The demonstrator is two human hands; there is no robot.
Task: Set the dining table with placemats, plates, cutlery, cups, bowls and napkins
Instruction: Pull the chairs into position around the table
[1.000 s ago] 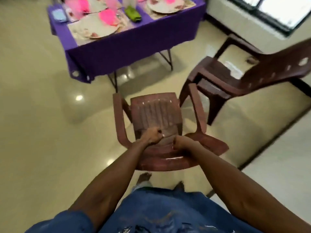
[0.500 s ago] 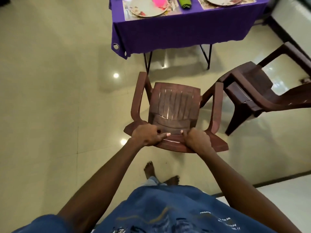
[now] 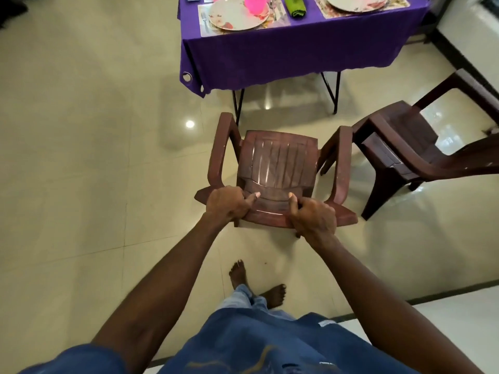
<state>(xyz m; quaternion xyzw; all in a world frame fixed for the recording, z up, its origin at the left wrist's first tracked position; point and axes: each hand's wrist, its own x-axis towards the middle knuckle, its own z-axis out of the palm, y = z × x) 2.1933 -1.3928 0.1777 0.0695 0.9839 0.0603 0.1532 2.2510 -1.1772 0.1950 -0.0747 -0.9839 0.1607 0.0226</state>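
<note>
Left hand (image 3: 226, 203) and right hand (image 3: 313, 216), each with fingers curled over the top edge of the backrest of a brown plastic armchair (image 3: 276, 168); both thumbs lie on the seat-facing side of the backrest, pointing toward each other. The chair faces away from the person, its seat toward the dining table (image 3: 283, 52), its front edge near the table's folding legs but apart from them. A purple tablecloth (image 3: 297, 58) hangs over the near side of the table. On it, left, a placemat (image 3: 280, 20) carries a flowered plate (image 3: 237, 16), with a pink cup (image 3: 255, 5) standing on the plate's right part and a fork (image 3: 204, 18) beside the plate's left rim. Just right of this setting lies a rolled green napkin (image 3: 295, 6). Farther right, a second placemat (image 3: 324, 8) bears a second plate (image 3: 356, 2), cut off by the frame's top. A second brown chair (image 3: 405, 155) stands to the right of the held chair, close beside its right armrest. Below the hands: both forearms, a blue garment, and two bare feet (image 3: 239, 273) on the glossy tiled floor (image 3: 81, 157)
</note>
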